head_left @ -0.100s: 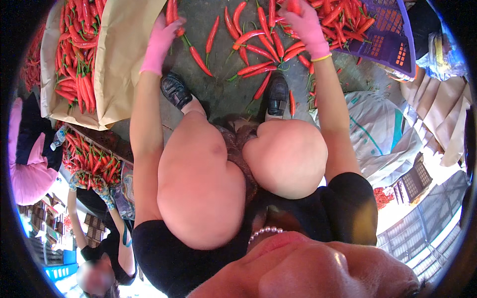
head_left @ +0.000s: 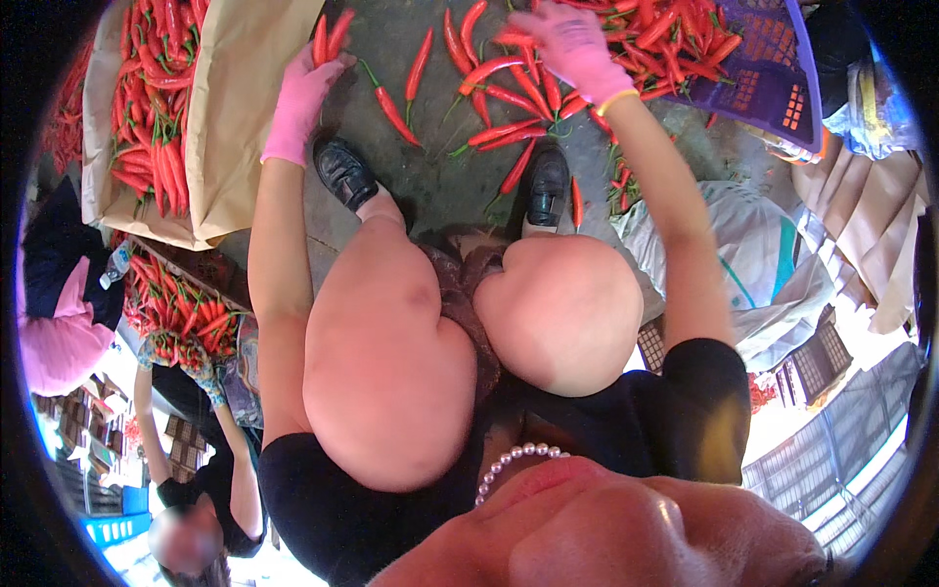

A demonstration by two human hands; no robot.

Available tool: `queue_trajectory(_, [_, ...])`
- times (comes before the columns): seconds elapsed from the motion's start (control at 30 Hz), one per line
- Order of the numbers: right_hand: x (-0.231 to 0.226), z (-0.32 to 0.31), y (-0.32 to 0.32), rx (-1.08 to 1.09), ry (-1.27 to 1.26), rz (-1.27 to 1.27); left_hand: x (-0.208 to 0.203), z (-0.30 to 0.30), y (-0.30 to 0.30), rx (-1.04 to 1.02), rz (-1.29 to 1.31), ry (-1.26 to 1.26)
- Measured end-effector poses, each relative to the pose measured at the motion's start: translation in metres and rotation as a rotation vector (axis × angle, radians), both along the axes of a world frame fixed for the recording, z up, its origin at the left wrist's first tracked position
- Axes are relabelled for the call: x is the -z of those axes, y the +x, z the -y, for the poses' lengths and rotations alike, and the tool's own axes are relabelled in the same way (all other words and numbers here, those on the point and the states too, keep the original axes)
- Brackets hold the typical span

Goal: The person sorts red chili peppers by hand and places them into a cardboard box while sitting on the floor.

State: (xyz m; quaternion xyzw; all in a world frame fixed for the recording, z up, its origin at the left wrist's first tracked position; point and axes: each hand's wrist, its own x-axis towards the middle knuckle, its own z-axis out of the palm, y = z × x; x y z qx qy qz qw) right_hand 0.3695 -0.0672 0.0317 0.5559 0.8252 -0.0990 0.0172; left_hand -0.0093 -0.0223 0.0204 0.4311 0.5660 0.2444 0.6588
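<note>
Left hand (head_left: 304, 93) clamping chillies (head_left: 335, 35) in its grip beside the bag (head_left: 245, 117), right hand (head_left: 575, 49) reaching farther right, grip being indeterminable.

I've got bare grey concrete floor (head_left: 440, 186) between the black strapped shoes (head_left: 342, 174), slim red chillies (head_left: 504, 133) strewn across the way ahead.

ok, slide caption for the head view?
Pink-gloved left hand holds red chillies; right hand over scattered chillies near a purple perforated crate.
</note>
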Motion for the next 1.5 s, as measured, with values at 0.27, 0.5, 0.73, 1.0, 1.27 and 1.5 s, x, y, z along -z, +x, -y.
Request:
queue_trajectory(0.27, [-0.021,-0.027,0.009,-0.19,-0.223,-0.046,0.022,0.081,-0.007,0.322,-0.511,0.488])
queue_trajectory(0.5, [-0.009,-0.031,-0.002,0.397,-0.302,-0.392,0.022,0.07,0.041,1.168,-0.833,0.999])
queue_trajectory(0.73, [0.021,0.002,-0.033,0.31,-0.321,-0.161,-0.01,0.065,0.034,0.632,-0.705,0.235])
queue_trajectory(1.0, [0.144,-0.02,-0.014,-0.211,0.226,0.142,0.046,0.05,0.101,0.579,-0.787,0.352])
queue_trajectory(1.27, [-0.03,-0.033,-0.003,0.563,-0.049,-0.797,0.019,0.036,0.097,0.31,-0.264,0.261])
queue_trajectory(1.5, [-0.061,-0.004,0.02,1.031,-0.489,-1.145,0.022,0.059,0.191,1.055,-0.884,0.713])
